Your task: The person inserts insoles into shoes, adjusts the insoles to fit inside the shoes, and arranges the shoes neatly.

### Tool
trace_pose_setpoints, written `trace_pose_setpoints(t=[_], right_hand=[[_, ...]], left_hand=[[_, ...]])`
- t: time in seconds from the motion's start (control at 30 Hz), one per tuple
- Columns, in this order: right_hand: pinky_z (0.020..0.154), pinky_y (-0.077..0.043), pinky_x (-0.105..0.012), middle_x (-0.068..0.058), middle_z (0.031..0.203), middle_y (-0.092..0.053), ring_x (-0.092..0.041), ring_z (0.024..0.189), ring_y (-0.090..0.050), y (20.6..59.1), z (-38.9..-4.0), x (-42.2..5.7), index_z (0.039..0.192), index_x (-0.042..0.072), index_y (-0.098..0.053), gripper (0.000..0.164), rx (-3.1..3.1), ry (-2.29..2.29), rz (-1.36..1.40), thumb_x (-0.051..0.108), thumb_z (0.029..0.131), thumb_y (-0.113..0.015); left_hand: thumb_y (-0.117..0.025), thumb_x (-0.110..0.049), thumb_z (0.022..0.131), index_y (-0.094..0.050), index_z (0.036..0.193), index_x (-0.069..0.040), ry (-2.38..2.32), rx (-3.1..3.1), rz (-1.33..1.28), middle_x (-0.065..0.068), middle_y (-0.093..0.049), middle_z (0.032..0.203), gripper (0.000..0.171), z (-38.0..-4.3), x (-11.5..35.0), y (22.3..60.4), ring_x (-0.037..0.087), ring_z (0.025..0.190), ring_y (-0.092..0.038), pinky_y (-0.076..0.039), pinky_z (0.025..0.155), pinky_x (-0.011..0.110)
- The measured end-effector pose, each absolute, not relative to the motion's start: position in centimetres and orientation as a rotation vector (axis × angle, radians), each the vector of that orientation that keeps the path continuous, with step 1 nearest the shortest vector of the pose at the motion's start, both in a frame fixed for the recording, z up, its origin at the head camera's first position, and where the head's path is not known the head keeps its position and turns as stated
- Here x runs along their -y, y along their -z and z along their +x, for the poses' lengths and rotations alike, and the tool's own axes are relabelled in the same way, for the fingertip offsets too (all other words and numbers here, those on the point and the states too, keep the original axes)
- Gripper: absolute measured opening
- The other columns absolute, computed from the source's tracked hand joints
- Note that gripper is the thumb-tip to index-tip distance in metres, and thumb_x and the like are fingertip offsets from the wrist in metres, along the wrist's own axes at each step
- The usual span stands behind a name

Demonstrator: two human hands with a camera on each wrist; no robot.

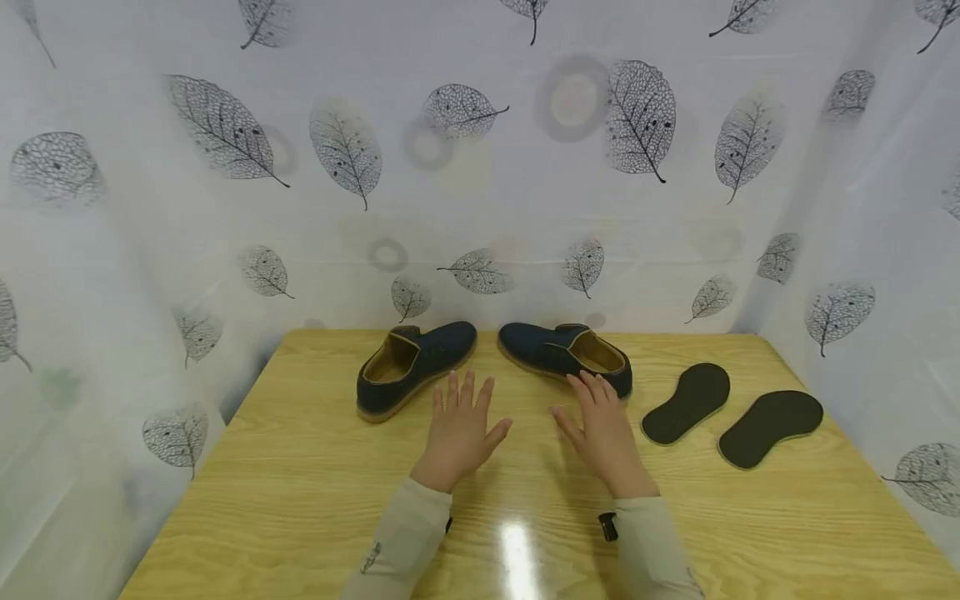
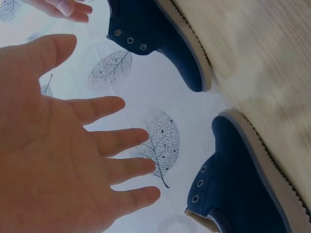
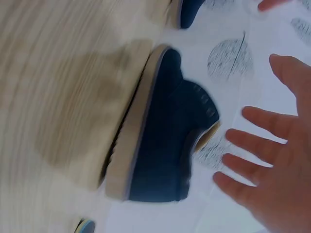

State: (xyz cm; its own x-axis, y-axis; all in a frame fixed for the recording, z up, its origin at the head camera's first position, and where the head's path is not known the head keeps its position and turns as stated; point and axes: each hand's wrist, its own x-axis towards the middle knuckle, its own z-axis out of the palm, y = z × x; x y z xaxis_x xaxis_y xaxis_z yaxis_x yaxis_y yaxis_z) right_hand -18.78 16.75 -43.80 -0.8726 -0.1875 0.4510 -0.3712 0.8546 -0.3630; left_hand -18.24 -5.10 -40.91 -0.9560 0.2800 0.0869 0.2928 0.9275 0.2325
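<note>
Two navy shoes with tan soles and tan linings stand at the back of the table, toes angled toward each other. My left hand (image 1: 457, 433) is spread with straight fingers just in front of the left shoe (image 1: 431, 358), holding nothing. In the left wrist view its open palm (image 2: 63, 145) faces the camera, and metal eyelets show on the shoes. My right hand (image 1: 602, 429) also has its fingers extended; the fingertips overlap the heel part of the right shoe (image 1: 551, 348) in the head view. The right wrist view has a gap between those fingers (image 3: 257, 145) and the shoe.
Two dark insoles, a nearer-left one (image 1: 686, 404) and a right one (image 1: 770, 427), lie flat on the right side of the wooden table (image 1: 300, 500). A white curtain (image 1: 480, 200) with leaf prints hangs behind and along both sides.
</note>
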Motion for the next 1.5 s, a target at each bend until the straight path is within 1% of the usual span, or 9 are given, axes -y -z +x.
trace_pose_setpoints(t=[0.1,0.23,0.47,0.77,1.03,1.2,1.37,1.5], right_hand=[[0.102,-0.033,-0.060,-0.028,0.135,-0.047,-0.048,0.127,-0.038,44.1,-19.3,-17.7,0.134,-0.005,-0.049,0.057,2.542,-0.646,0.415,0.024,0.089,-0.069],[0.099,-0.034,-0.061,-0.028,0.134,-0.047,-0.047,0.124,-0.039,44.3,-19.8,-18.6,0.133,-0.006,-0.049,0.056,2.487,-0.675,0.409,0.021,0.089,-0.070],[0.101,-0.032,-0.060,-0.028,0.136,-0.043,-0.047,0.125,-0.038,44.5,-20.0,-19.5,0.134,-0.007,-0.047,0.057,2.504,-0.709,0.341,0.023,0.091,-0.068],[0.101,-0.030,-0.064,-0.029,0.142,-0.036,-0.048,0.128,-0.032,44.7,-20.6,-20.2,0.139,-0.006,-0.041,0.062,2.601,-0.752,0.269,0.027,0.093,-0.064],[0.104,-0.025,-0.064,-0.032,0.145,-0.029,-0.052,0.131,-0.026,43.9,-22.1,-21.5,0.143,-0.007,-0.033,0.070,2.678,-0.766,0.191,0.032,0.093,-0.064],[0.105,-0.021,-0.064,-0.034,0.147,-0.022,-0.054,0.133,-0.020,43.2,-23.2,-22.5,0.146,-0.010,-0.024,0.082,2.769,-0.791,0.172,0.035,0.091,-0.066],[0.104,-0.023,-0.065,-0.037,0.149,-0.015,-0.056,0.133,-0.019,42.4,-24.1,-23.0,0.147,-0.012,-0.015,0.094,2.866,-0.865,0.187,0.036,0.087,-0.071],[0.103,-0.026,-0.065,-0.038,0.149,-0.010,-0.057,0.133,-0.018,42.2,-24.7,-23.1,0.148,-0.012,-0.010,0.097,2.925,-0.967,0.190,0.032,0.087,-0.072]], left_hand=[[-0.047,-0.050,0.098,-0.031,0.151,-0.011,0.378,3.037,-0.453,0.023,-0.022,0.155,0.068,-18.2,5.2,40.9,0.044,0.143,-0.011,-0.014,0.112,0.060],[-0.048,-0.049,0.098,-0.031,0.151,-0.010,0.380,3.030,-0.447,0.023,-0.022,0.155,0.068,-18.3,5.2,41.0,0.045,0.143,-0.011,-0.015,0.111,0.060],[-0.050,-0.047,0.097,-0.032,0.150,-0.009,0.405,3.012,-0.449,0.023,-0.024,0.154,0.068,-18.4,5.3,41.1,0.045,0.143,-0.012,-0.014,0.111,0.061],[-0.048,-0.049,0.098,-0.032,0.151,-0.010,0.365,3.016,-0.448,0.023,-0.025,0.154,0.068,-18.4,5.4,41.1,0.045,0.143,-0.012,-0.015,0.111,0.060],[-0.047,-0.050,0.098,-0.032,0.150,-0.010,0.368,3.016,-0.438,0.022,-0.024,0.154,0.068,-18.4,5.3,41.4,0.044,0.143,-0.013,-0.016,0.111,0.060],[-0.047,-0.050,0.098,-0.032,0.151,-0.010,0.370,3.021,-0.434,0.022,-0.024,0.154,0.068,-18.5,5.3,41.4,0.043,0.143,-0.012,-0.015,0.112,0.060],[-0.047,-0.050,0.098,-0.032,0.151,-0.010,0.371,3.027,-0.432,0.021,-0.024,0.155,0.068,-18.5,5.3,41.4,0.043,0.143,-0.011,-0.013,0.112,0.060],[-0.048,-0.050,0.097,-0.033,0.150,-0.010,0.372,3.027,-0.433,0.022,-0.025,0.154,0.068,-18.4,5.3,41.4,0.044,0.143,-0.012,-0.014,0.112,0.060]])
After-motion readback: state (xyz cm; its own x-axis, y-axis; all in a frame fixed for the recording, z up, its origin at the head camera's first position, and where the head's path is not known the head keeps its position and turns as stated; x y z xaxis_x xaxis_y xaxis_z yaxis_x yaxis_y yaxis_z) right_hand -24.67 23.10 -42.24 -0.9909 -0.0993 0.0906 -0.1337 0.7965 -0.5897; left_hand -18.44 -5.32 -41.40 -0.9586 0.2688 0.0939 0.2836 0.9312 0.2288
